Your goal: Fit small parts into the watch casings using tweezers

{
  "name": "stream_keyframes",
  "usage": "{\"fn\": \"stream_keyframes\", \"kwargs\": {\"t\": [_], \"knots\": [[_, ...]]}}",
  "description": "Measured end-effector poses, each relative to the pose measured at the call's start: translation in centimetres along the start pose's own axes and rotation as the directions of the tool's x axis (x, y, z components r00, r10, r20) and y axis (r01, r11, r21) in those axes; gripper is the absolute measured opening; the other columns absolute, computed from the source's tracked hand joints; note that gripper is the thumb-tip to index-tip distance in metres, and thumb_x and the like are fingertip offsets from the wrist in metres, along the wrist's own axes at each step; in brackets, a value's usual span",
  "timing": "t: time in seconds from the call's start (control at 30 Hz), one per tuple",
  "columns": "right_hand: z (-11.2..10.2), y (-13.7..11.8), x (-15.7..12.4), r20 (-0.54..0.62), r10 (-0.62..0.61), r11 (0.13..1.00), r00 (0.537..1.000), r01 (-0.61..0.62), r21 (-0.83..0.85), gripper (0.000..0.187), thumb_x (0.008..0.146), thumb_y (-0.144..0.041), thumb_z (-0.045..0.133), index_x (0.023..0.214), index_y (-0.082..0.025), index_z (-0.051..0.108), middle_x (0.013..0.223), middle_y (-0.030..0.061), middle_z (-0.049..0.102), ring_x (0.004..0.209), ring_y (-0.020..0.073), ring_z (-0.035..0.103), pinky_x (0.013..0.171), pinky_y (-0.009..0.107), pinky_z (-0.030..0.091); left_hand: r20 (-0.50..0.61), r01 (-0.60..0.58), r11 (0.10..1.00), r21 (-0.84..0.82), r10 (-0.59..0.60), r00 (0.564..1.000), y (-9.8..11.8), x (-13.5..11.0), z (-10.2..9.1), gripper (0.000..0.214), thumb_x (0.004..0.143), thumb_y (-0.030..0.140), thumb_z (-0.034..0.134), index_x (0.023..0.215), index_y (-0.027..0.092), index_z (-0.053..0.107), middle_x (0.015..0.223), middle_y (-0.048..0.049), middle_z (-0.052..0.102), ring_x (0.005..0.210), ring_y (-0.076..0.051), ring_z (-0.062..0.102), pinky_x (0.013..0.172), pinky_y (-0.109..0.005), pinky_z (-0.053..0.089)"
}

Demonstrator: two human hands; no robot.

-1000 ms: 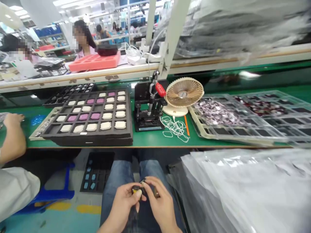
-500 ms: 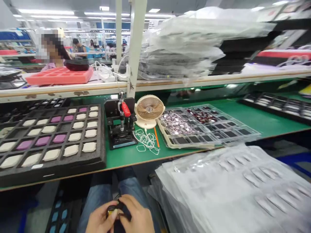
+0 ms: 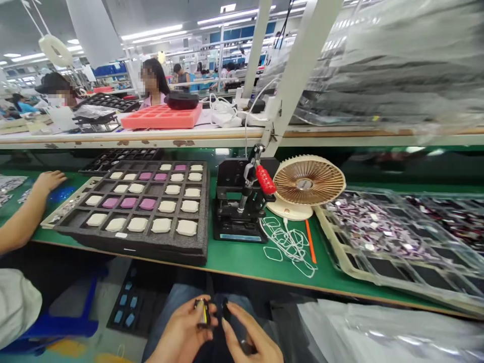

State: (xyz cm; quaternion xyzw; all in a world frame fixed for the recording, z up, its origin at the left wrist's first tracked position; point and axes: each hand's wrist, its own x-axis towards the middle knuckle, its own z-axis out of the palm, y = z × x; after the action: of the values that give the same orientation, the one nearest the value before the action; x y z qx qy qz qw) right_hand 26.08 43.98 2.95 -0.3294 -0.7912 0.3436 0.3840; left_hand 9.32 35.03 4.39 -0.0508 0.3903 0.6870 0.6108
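Observation:
Low over my lap, my left hand (image 3: 181,333) pinches a small dark part with a yellow face (image 3: 202,312) between thumb and fingers. My right hand (image 3: 251,340) is closed on another small black piece (image 3: 226,309) just to its right, almost touching the first. Both hands hang below the front edge of the green bench (image 3: 242,259). On the bench above them lies a black foam tray (image 3: 145,199) with white and purple square parts in its cells. Right of the tray stands a black hand press with a red handle (image 3: 245,199).
A beige desk fan (image 3: 308,182) stands beside the press, with white loose rings (image 3: 289,242) and an orange pencil (image 3: 310,241) in front. Clear plastic trays of small parts (image 3: 393,237) fill the right. A co-worker's arm (image 3: 26,214) reaches onto the bench at the left. Plastic sheets (image 3: 385,330) lie bottom right.
The view swung back left and the tray, press and fan look nearer. My hands have drawn slightly apart, showing the yellow-faced part in the left and the black piece in the right.

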Motion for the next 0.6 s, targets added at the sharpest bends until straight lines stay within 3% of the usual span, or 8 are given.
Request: {"fn": "stream_keyframes", "kwargs": {"t": [0.1,0.17,0.3,0.47,0.6], "knots": [[0.1,-2.2,1.2,-0.032,-0.01,0.998,0.999,0.012,0.062,0.024,0.096,-0.026,0.071,0.118,-0.026,0.08,0.118,0.0071,0.08,0.1,0.0249,0.08,0.084,0.025,0.067,-0.008,0.009,0.998,-0.061,-0.009,1.0,1.3,-0.8,1.1,0.033,0.093,0.032,0.078,0.116,0.008,0.079,0.121,-0.0245,0.077,0.098,-0.028,0.077,0.084,-0.037,0.06],[0.2,-3.3,1.7,-0.046,0.007,0.996,0.999,-0.003,0.085,0.023,0.096,-0.026,0.071,0.118,-0.027,0.08,0.118,0.0069,0.079,0.101,0.0255,0.08,0.078,0.026,0.069,-0.002,-0.003,0.998,-0.057,0.003,1.0,1.9,-1.2,1.5,0.032,0.096,0.03,0.073,0.12,0.009,0.078,0.127,-0.0243,0.076,0.105,-0.029,0.076,0.093,-0.042,0.059],[-0.2,-4.7,2.3,-0.042,0.038,0.992,0.998,-0.033,0.124,0.024,0.096,-0.023,0.072,0.118,-0.028,0.079,0.121,0.0074,0.078,0.104,0.0263,0.079,0.071,0.026,0.069,0.009,-0.04,0.999,-0.034,0.04,0.999,2.7,-1.7,1.8,0.034,0.093,0.026,0.077,0.125,0.014,0.078,0.129,-0.0198,0.076,0.106,-0.027,0.076,0.094,-0.039,0.059],[-0.6,-5.9,2.6,-0.021,0.0,0.988,1.0,0.003,0.156,0.024,0.097,-0.021,0.072,0.12,-0.026,0.078,0.124,0.0088,0.077,0.103,0.0255,0.079,0.084,0.033,0.07,0.03,-0.113,0.994,0.0,0.113,0.993,3.5,-2.5,2.5,0.045,0.081,0.023,0.088,0.125,0.017,0.078,0.13,-0.016,0.076,0.11,-0.026,0.075,0.101,-0.038,0.059],[-0.9,-6.7,3.0,-0.005,-0.085,0.981,0.996,0.085,0.172,0.029,0.096,-0.015,0.074,0.123,-0.025,0.076,0.128,0.0087,0.075,0.108,0.0241,0.078,0.092,0.033,0.068,0.006,-0.17,0.98,0.103,0.171,0.985,3.8,-3.1,2.8,0.05,0.075,0.021,0.093,0.124,0.022,0.079,0.132,-0.014,0.076,0.112,-0.024,0.075,0.096,-0.033,0.061]]}}
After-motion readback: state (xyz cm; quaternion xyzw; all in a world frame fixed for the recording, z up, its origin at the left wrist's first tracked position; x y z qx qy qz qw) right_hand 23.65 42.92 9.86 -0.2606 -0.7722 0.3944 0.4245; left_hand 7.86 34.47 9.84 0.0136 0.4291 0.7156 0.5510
